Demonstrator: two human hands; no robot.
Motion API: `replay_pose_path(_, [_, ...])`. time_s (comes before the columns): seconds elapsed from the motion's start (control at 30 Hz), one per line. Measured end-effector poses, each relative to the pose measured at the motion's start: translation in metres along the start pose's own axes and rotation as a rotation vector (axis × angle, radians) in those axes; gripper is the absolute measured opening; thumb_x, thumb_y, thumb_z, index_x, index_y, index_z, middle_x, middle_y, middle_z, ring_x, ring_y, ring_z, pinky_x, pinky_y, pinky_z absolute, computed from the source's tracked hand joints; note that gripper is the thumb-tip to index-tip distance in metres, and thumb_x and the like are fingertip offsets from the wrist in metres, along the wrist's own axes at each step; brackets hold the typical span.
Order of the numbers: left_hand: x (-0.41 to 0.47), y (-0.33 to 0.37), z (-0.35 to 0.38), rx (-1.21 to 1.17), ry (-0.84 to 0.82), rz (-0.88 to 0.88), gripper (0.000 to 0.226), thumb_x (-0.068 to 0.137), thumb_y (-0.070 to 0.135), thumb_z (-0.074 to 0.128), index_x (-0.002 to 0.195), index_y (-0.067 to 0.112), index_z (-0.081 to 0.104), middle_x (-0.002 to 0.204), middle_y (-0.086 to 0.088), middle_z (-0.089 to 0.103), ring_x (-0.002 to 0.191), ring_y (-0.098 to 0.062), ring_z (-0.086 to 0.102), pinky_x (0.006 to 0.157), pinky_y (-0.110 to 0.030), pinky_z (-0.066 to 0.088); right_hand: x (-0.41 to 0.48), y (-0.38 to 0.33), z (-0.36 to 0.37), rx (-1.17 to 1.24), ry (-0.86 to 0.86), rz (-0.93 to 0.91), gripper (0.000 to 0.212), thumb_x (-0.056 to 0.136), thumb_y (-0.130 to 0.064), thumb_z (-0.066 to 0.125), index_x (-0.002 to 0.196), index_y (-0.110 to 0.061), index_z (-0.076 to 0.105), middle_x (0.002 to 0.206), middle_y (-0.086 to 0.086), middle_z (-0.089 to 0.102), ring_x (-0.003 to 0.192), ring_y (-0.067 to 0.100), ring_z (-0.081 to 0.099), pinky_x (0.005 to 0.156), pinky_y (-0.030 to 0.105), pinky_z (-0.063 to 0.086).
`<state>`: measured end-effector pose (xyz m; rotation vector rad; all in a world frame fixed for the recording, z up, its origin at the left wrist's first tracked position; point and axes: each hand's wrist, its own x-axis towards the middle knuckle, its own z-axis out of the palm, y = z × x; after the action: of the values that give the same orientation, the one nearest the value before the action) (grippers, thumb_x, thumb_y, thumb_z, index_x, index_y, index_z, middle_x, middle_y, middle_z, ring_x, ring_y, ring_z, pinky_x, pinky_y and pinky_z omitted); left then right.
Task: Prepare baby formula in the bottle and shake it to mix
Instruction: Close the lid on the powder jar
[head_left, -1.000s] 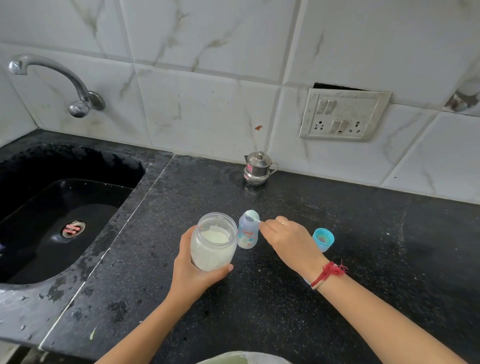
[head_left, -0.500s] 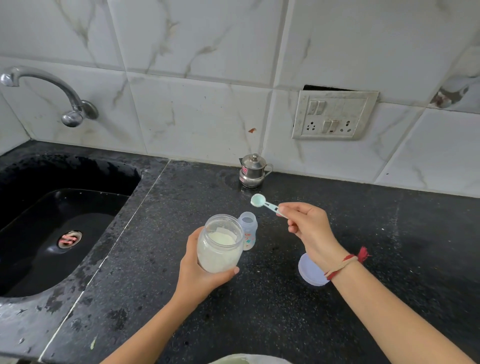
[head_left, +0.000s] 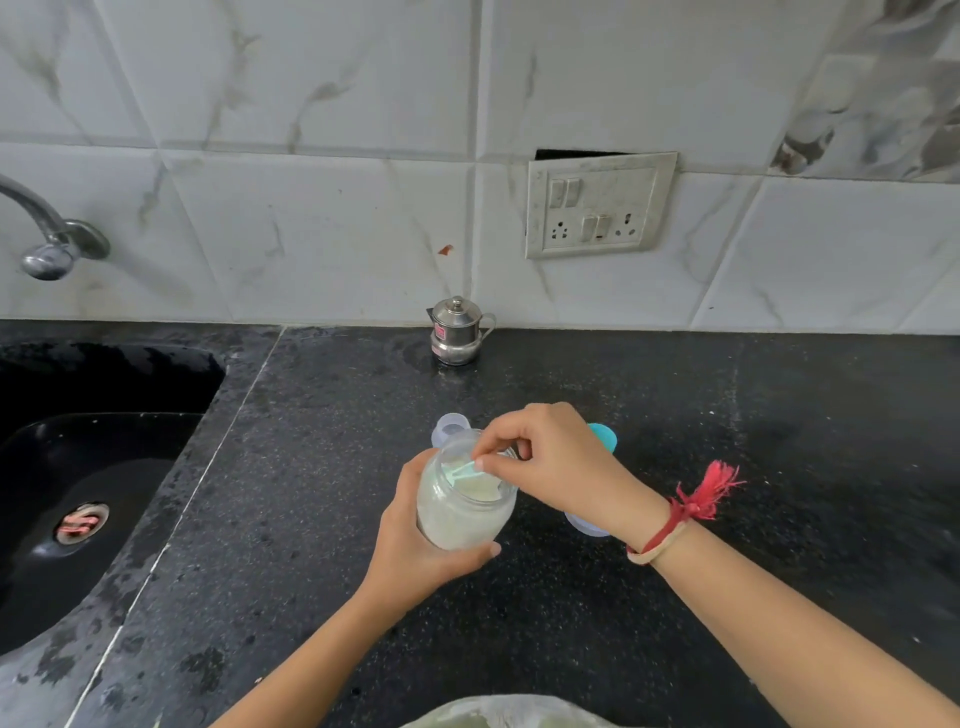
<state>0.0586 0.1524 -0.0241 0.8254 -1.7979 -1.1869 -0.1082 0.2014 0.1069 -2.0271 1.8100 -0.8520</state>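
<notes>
A clear jar (head_left: 462, 512) of white formula powder is tilted above the black counter, and my left hand (head_left: 415, 551) grips it from below. My right hand (head_left: 556, 462) pinches the handle of a small light-green scoop (head_left: 464, 469), whose bowl is down inside the jar's mouth. The small baby bottle (head_left: 450, 428) stands open behind the jar, and only its rim and neck show. Its teal cap (head_left: 605, 434) peeks out behind my right hand.
The jar's pale lid (head_left: 584, 525) lies on the counter (head_left: 753, 467) under my right wrist. A small steel pot (head_left: 458, 332) stands at the wall. A black sink (head_left: 78, 493) with a tap (head_left: 47, 244) is at the left. A switchboard (head_left: 597, 205) is on the tiles.
My right hand has brought the scoop from over the bottle, up and back, then down into the jar's mouth. The jar stays held in my left hand.
</notes>
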Motion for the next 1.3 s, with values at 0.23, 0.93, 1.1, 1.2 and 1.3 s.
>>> replay_pose_path(0.23, [0.001,-0.002,0.009,-0.010,-0.042,-0.016,0.099,0.049,0.037,0.094,0.133,0.042,0.041,0.128,0.015,0.056,0.117,-0.015,0.059,0.091,-0.045,0.054,-0.007,0.016,0.002,-0.104,-0.069,0.081,0.013,0.086,-0.029,0.066,0.095,-0.030,0.076,0.082,-0.017,0.070,0.078,-0.020,0.041,0.067,0.018,0.032])
replay_pose_path(0.93, [0.004,-0.007,0.019,-0.079,-0.079,-0.034,0.099,0.047,0.040,0.095,0.131,0.043,0.044,0.131,0.019,0.054,0.121,-0.006,0.054,0.093,-0.030,0.047,-0.039,0.106,-0.027,-0.093,0.140,0.503,0.018,0.076,-0.038,0.074,0.091,-0.030,0.071,0.089,-0.019,0.066,0.070,-0.001,0.056,0.067,0.022,0.045])
replay_pose_path(1.1, [0.002,-0.008,0.021,-0.087,-0.085,-0.041,0.097,0.046,0.039,0.094,0.130,0.043,0.045,0.128,0.019,0.055,0.119,-0.007,0.056,0.090,-0.027,0.047,-0.061,0.152,0.012,-0.394,-0.140,0.617,0.047,0.073,-0.058,0.065,0.114,-0.035,0.057,0.111,-0.008,0.062,0.099,0.015,0.056,0.077,0.032,0.046])
replay_pose_path(1.2, [0.000,-0.007,0.022,-0.087,-0.085,-0.043,0.098,0.046,0.041,0.094,0.131,0.040,0.044,0.128,0.018,0.055,0.119,-0.008,0.056,0.092,-0.031,0.048,-0.063,0.163,0.030,-0.524,-0.171,0.623,0.066,0.067,-0.070,0.058,0.123,-0.036,0.047,0.115,-0.007,0.059,0.106,0.018,0.052,0.079,0.034,0.047])
replay_pose_path(1.3, [-0.001,-0.007,0.023,-0.087,-0.087,-0.043,0.099,0.047,0.040,0.094,0.132,0.039,0.044,0.129,0.017,0.055,0.121,-0.010,0.055,0.094,-0.032,0.048,-0.061,0.168,0.039,-0.527,-0.178,0.621,0.079,0.060,-0.078,0.053,0.126,-0.035,0.042,0.114,-0.005,0.058,0.107,0.020,0.051,0.078,0.035,0.048])
